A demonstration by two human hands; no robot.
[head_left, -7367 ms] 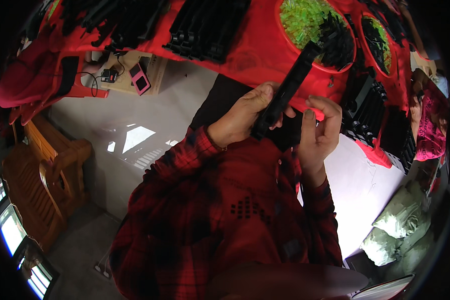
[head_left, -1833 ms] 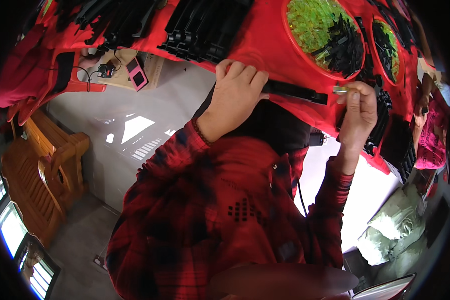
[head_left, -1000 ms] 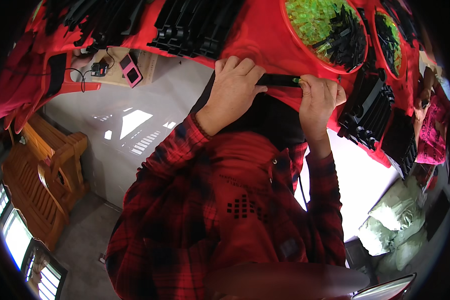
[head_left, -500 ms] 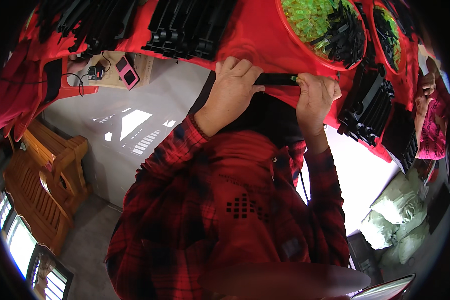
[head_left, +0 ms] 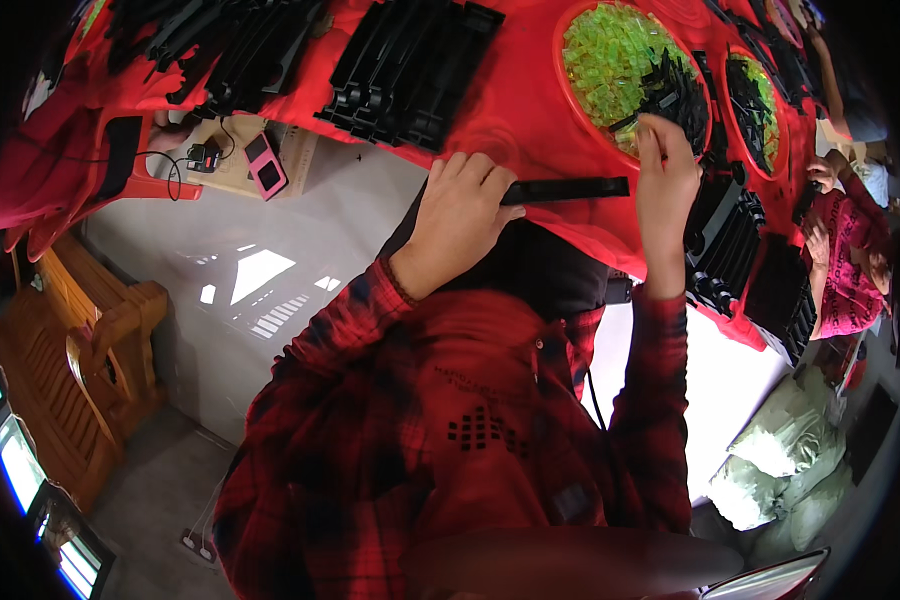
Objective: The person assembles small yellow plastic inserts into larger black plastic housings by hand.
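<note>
Cannot see the left end of the black plastic strip (head_left: 575, 189), hidden in the gripping, curled fingers of the left hand (head_left: 460, 218). Juts rightward, apart from the right hand (head_left: 668, 180). Cannot tell whether pinching anything there, with fingertips over the red bowl (head_left: 571, 106).

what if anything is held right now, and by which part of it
The left hand grips a black bar by its left part; whether the right hand holds anything cannot be told.
</note>
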